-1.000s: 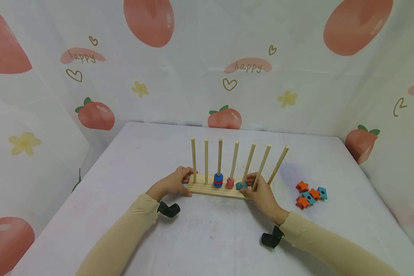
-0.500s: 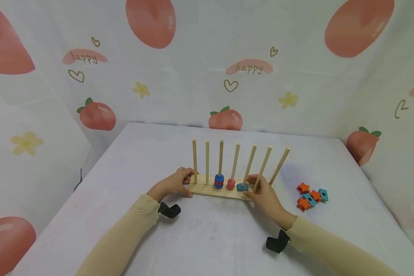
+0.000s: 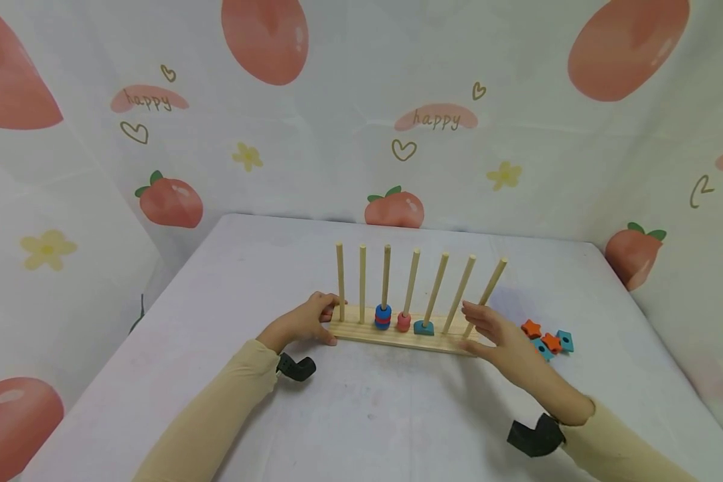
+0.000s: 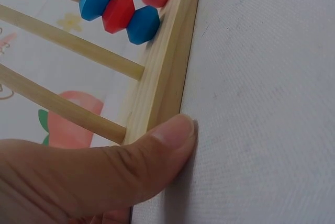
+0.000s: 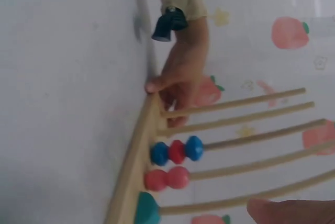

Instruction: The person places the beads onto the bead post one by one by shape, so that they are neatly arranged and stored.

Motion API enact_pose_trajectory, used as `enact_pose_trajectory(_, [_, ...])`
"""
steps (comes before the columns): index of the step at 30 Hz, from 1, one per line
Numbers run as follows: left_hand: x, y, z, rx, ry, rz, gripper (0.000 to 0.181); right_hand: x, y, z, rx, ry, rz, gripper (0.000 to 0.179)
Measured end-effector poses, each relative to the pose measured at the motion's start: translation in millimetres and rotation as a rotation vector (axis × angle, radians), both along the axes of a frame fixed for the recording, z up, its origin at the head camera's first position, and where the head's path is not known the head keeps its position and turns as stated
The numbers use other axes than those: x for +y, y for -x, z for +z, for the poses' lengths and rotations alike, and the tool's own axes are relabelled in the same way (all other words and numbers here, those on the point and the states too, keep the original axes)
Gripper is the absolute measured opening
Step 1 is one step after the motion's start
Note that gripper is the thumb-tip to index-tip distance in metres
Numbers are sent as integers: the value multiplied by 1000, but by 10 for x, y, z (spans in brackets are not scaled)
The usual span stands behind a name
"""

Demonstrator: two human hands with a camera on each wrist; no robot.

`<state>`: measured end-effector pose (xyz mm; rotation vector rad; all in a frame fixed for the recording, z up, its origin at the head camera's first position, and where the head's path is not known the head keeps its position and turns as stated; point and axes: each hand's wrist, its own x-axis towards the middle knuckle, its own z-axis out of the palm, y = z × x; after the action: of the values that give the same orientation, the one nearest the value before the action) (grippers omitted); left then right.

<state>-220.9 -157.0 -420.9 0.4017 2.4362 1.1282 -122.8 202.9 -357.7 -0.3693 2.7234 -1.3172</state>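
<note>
My left hand point(image 3: 298, 325) grips the left end of a wooden peg stand point(image 3: 367, 334), thumb point(image 4: 146, 156) along its front side in the left wrist view. Several upright pegs rise from the base. One carries blue beads point(image 5: 194, 148) with a red bead point(image 5: 177, 152) between them. Beside that, two pinkish-red beads point(image 5: 178, 177) sit low on their peg. A teal block with a rounded top point(image 3: 424, 328) is at the foot of another peg. My right hand point(image 3: 509, 348) hovers at the stand's right end, fingers loosely spread and holding nothing, overlapping the rightmost peg in the head view.
Right of the stand lie orange star beads point(image 3: 531, 328) and square teal blocks point(image 3: 565, 341) with holes, partly hidden by my right hand. A white cloth point(image 3: 349, 428) covers the table. A peach-printed curtain point(image 3: 325, 154) hangs behind it.
My right hand has let go of the stand near the teal block and moved right, towards the loose pieces, hiding one orange star. My left hand stays on the stand.
</note>
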Motion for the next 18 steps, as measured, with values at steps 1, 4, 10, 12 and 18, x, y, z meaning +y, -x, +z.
enact_pose_trajectory(1, [1,0,1,-1,0,1,78,51,-23,38,19,8,2,59])
enact_pose_trajectory(4, [2,1,2,-10,-7,8,78,236,-77,146,68,-4,-34,50])
enact_pose_trajectory(10, [1,1,-7,-12,-12,7,78,691,-125,243,117,16,-172,40])
enact_pose_trajectory(12, [3,-2,4,-14,-14,7,78,836,-125,220,131,17,-209,40])
enact_pose_trajectory(18, [5,-5,15,-15,-17,0,78,1139,-64,33,106,-131,-265,45])
